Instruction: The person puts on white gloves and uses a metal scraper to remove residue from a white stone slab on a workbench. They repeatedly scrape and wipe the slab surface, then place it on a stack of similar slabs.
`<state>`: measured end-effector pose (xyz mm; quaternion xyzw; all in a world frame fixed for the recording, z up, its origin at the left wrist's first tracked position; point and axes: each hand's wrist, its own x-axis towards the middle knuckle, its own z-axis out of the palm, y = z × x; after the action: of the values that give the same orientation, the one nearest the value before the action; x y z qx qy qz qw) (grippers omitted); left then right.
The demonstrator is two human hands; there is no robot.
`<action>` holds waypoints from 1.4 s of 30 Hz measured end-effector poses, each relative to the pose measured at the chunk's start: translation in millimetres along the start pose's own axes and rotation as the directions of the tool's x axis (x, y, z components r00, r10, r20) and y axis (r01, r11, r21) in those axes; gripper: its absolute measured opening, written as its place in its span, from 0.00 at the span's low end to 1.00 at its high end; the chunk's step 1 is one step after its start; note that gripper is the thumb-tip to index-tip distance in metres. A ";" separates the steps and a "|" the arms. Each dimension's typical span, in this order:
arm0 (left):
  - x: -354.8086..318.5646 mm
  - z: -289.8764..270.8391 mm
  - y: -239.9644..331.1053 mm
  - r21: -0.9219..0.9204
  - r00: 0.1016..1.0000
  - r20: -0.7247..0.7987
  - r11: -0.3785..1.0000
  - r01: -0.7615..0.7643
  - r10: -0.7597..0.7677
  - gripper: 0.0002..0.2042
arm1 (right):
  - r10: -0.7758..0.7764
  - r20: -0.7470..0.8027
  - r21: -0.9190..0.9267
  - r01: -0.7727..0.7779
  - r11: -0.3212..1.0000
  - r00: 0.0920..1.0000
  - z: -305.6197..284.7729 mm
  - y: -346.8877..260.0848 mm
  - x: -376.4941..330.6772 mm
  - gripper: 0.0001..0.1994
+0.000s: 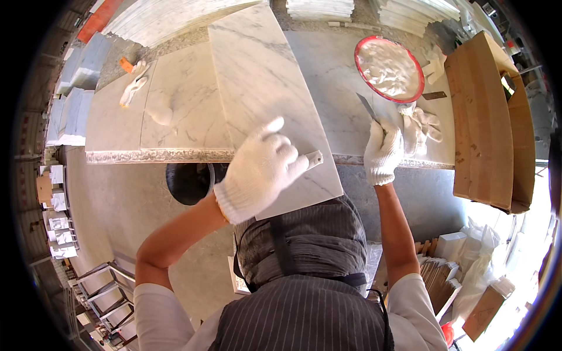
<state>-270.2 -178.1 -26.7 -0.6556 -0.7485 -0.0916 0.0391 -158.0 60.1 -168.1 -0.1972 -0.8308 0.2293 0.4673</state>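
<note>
Steadying a marble slab (263,88) with my left hand (257,172), I have the gloved palm flat and fingers spread over its near corner, which overhangs the front edge of the tabletop (328,64). A small grey piece (314,158) pokes out from under that hand; I cannot tell what it is or whether the fingers grip it. My right hand (383,151) is closed round the handle of a putty knife (367,107), blade pointing away toward the red-rimmed bowl (389,68) of white paste near the far right of the tabletop. Spare gloves (422,126) lie just beside that hand, and a cardboard box (489,117) stands at the right edge. I judge this to be the loading step: knife in hand, no paste visibly spread on the slab. Next calls for a reach to the bowl while the left hand keeps the overhanging slab from tipping.
</note>
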 end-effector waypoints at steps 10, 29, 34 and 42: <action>-3.5 2.8 8.4 -0.043 0.995 0.046 0.995 -0.088 0.090 0.16 | -0.005 -0.001 0.000 0.005 1.000 1.000 0.9 -0.6 0.9 0.06; 165.8 78.4 -137.9 -0.037 0.921 -0.297 0.967 0.251 -0.251 0.08 | -0.001 -0.039 -0.007 0.001 1.000 0.999 -4.8 -7.4 6.3 0.08; 161.3 72.6 -134.1 -0.136 0.870 -0.370 0.945 0.298 -0.327 0.08 | -0.007 -0.028 -0.005 0.006 1.000 1.000 -6.0 -6.9 5.9 0.08; 111.6 54.0 -136.0 -0.021 0.880 -0.408 0.966 0.258 -0.244 0.18 | 0.022 -0.029 -0.043 -0.024 0.999 0.999 -1.5 -4.5 -1.9 0.06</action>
<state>-416.6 -76.0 -71.4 -0.5188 -0.8039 -0.2175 0.1932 -156.3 55.7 -166.2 -0.2200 -0.8266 0.2139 0.4719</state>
